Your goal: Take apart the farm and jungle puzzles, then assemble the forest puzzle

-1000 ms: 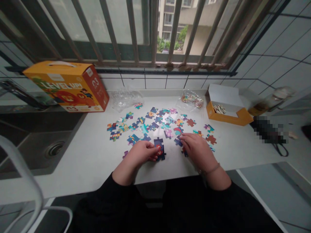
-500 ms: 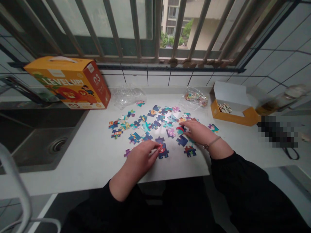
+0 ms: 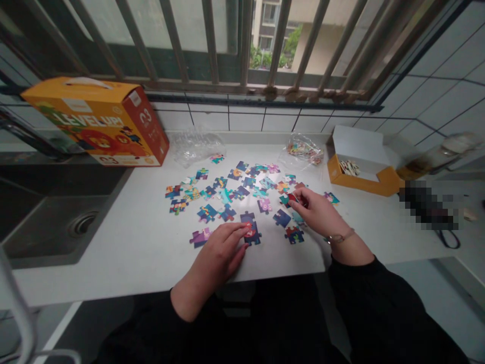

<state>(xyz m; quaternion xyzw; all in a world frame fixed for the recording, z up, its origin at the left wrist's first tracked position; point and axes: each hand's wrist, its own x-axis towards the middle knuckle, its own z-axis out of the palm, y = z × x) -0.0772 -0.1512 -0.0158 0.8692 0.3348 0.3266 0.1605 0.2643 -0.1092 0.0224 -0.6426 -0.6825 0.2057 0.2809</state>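
My left hand (image 3: 220,258) rests at the front of the counter, its fingertips touching a dark blue pair of puzzle pieces (image 3: 254,237) with a red figure, seemingly joined. The thumb lies apart from the fingers, and nothing is gripped. In my right hand (image 3: 316,210), thumb and fingers pinch a green and red puzzle piece (image 3: 285,200), partly hidden by the fingertips. Nearby lie a dark blue piece (image 3: 281,218), a pink piece with eyes (image 3: 264,205) and a red and navy piece (image 3: 294,234). A purple piece (image 3: 200,237) is beside my left hand.
Several more puzzle pieces (image 3: 207,213) are scattered over the white counter (image 3: 151,253). Behind them are clear plastic packaging (image 3: 197,146) and a bag of pieces (image 3: 305,150). An orange carton (image 3: 102,126) stands left by the sink (image 3: 56,217); an open yellow box (image 3: 359,177) sits right.
My right hand has drawn back slightly to the right, pinching the green and red piece. My left thumb has come away from the fingers, which stay at the red figure. The view has shifted slightly.
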